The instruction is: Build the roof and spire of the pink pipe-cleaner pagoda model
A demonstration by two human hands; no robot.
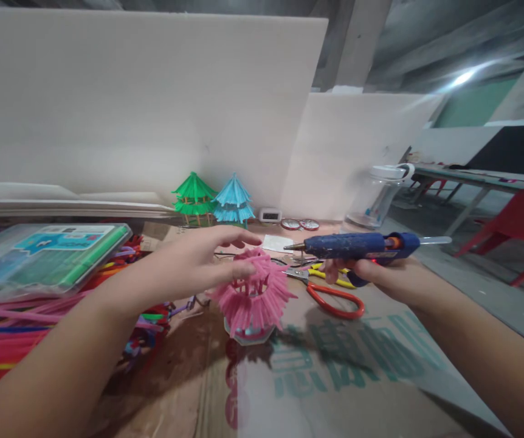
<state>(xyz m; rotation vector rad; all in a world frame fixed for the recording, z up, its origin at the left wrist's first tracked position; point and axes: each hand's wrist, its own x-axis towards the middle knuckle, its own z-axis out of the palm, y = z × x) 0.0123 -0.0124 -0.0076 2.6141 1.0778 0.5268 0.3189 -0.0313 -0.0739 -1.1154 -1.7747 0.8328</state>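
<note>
The right hand (pixel 383 277) holds the glue gun (pixel 339 247), tip aimed toward the left hand (pixel 193 258), which curves over the pink model (pixel 257 304) on the cardboard (pixel 171 383); its grip is unclear. A slip could burn skin; a bump could topple the model.

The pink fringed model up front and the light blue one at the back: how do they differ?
The pink model is at the left hand's grip, with the thumb across it; the light blue model stands untouched beside a green model. The pink model is nearer and looks larger in the picture; the light blue model is farther off and looks smaller. Both have two fringed tiers.
</note>
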